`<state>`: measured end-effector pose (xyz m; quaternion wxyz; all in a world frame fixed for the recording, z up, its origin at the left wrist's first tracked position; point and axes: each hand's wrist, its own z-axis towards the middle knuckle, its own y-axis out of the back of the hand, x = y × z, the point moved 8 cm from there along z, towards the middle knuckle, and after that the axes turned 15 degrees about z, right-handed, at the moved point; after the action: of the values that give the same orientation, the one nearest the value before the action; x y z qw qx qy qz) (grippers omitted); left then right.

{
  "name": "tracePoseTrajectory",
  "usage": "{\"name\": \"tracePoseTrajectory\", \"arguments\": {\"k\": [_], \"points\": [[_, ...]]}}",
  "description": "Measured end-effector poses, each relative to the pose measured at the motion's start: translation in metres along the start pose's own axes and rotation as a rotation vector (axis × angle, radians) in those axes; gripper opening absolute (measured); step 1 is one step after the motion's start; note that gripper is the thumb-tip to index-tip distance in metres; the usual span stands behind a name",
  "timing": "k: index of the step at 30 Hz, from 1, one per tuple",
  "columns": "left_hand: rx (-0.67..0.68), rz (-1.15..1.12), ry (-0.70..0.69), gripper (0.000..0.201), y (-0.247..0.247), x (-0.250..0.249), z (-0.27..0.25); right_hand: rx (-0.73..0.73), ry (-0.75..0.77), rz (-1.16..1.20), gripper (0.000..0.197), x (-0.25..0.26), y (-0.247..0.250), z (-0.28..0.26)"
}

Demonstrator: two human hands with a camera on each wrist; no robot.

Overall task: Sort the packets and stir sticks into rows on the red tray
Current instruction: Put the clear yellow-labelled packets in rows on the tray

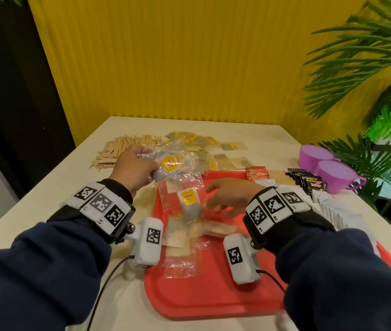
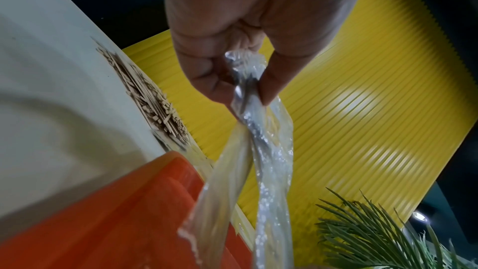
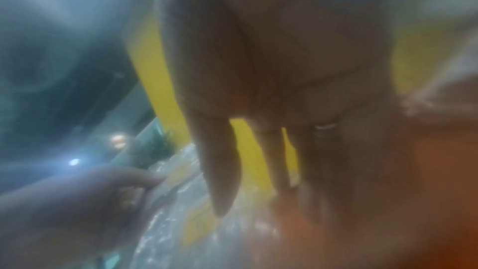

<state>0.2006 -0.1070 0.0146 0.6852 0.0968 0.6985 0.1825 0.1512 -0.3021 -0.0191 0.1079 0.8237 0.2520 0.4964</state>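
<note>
My left hand (image 1: 142, 166) grips the bunched neck of a clear plastic bag (image 1: 177, 163) above the red tray's (image 1: 213, 295) far left corner. Grey packets with yellow labels show inside the bag. In the left wrist view the hand (image 2: 243, 85) pinches the twisted plastic (image 2: 261, 140). One grey yellow-labelled packet (image 1: 189, 204) lies among clear wrappers and beige packets on the tray. My right hand (image 1: 216, 201) hovers just right of it, fingers (image 3: 222, 171) straight and holding nothing; that view is blurred. Wooden stir sticks (image 1: 122, 149) are piled at the far left.
More yellow-labelled packets (image 1: 213, 146) lie scattered behind the tray. Red packets (image 1: 256, 173), a row of black packets (image 1: 306, 182) and white packets (image 1: 330, 211) sit to the right. Two purple cups (image 1: 328, 170) stand at the right edge, by green plants (image 1: 369, 80).
</note>
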Motion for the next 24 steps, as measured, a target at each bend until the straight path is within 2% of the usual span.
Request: {"name": "tracePoseTrajectory", "arguments": {"k": [3,5,8,10,12,15,18,21,24], "points": [[-0.003,-0.018,-0.01,0.028,0.0,-0.001,0.001,0.011,-0.038,-0.438,0.049,0.004,0.004,-0.021],[-0.004,-0.031,-0.012,0.028,-0.001,-0.002,0.001,0.05,-0.098,-0.588,0.056,-0.003,0.001,-0.028],[0.003,-0.05,-0.023,0.028,-0.004,-0.004,0.001,0.061,-0.111,-0.633,0.066,-0.011,-0.003,-0.026],[0.003,-0.059,-0.036,0.028,-0.006,-0.006,-0.001,0.059,-0.085,-0.554,0.08,-0.013,-0.005,-0.023],[-0.005,-0.07,-0.048,0.028,-0.005,-0.008,-0.002,0.07,-0.075,-0.465,0.083,-0.013,-0.005,-0.024],[-0.047,-0.088,-0.069,0.029,0.0,-0.011,-0.002,0.061,-0.076,-0.459,0.061,-0.011,-0.002,-0.03],[-0.11,-0.109,-0.093,0.029,0.008,-0.015,-0.002,0.05,-0.116,-0.686,0.032,-0.013,0.001,-0.033],[-0.129,-0.129,-0.108,0.028,0.01,-0.018,-0.002,0.098,-0.185,-0.739,0.037,-0.021,-0.002,-0.027],[-0.114,-0.131,-0.112,0.026,0.005,-0.02,-0.004,0.114,-0.158,-0.833,0.035,-0.022,-0.011,-0.024]]}}
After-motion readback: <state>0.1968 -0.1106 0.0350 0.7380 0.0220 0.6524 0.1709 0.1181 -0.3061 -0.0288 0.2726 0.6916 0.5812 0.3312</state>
